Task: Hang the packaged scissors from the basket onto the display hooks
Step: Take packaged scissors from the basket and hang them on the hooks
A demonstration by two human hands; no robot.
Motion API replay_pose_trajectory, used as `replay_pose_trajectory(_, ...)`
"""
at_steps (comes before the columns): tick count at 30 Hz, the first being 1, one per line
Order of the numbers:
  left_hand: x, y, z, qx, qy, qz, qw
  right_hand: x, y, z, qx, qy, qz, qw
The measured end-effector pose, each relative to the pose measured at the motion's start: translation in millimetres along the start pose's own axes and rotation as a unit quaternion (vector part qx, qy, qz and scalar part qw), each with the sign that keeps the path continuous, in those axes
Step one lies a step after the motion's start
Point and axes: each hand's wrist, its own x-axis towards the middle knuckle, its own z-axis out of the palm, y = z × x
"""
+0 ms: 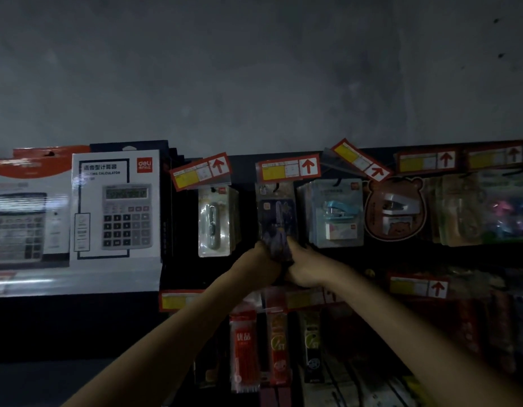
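Left hand (264, 258) and right hand (305, 267) both have their fingers (292, 245) clamped on the bottom edge of the scissors pack (277, 212). Its top seems to hang just under the tag row, though the gloom blurs it. There is little room either side: one clear pack (214, 221) just left of the fingers, two stapler packs (336, 214) just right. Two calculator boxes (116, 207) stand further left. Five arrow tags (288, 168) run above.

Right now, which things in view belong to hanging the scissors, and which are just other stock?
Job: scissors pack, gripped low by left hand and right hand; its display hook.
Bystanders: calculator box, blue stapler pack, bear-shaped pack, red refill pack.
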Motion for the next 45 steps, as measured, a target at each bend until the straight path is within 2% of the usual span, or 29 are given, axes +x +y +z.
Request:
replay_pose_trajectory(5,-33,0,-5,0.084,0.018,0.051,0.995,-14,6,3,-0.073,0.005,-0.029,0.997)
replay_pose_trajectory(8,-43,1,-11,0.126,0.028,0.116,0.985,-11,11,3,-0.095,0.02,-0.051,0.994)
replay_pose_trajectory(10,-41,3,-17,0.182,0.019,0.153,0.971,-8,11,2,-0.103,0.019,-0.056,0.993)
replay_pose_trajectory(13,-28,-3,-21,0.313,-0.002,0.19,0.93,-5,10,0,-0.114,-0.001,-0.049,0.992)
replay_pose_trajectory(16,-16,-7,-19,0.375,0.002,0.17,0.911,-6,9,-1,-0.118,-0.003,-0.056,0.991)
replay_pose_trajectory(20,-12,-2,-18,0.398,0.04,0.173,0.9,-11,9,0,-0.113,0.013,-0.072,0.991)
replay_pose_trajectory(28,-2,0,-16,0.41,0.021,0.15,0.9,-6,9,1,-0.113,0.013,-0.068,0.991)
replay_pose_trajectory(37,4,2,-13,0.371,-0.008,0.157,0.915,-1,8,1,-0.085,0.026,-0.037,0.995)
replay_pose_trajectory(45,-7,2,-19,0.35,0.02,0.191,0.917,-16,5,2,-0.054,0.071,-0.087,0.992)
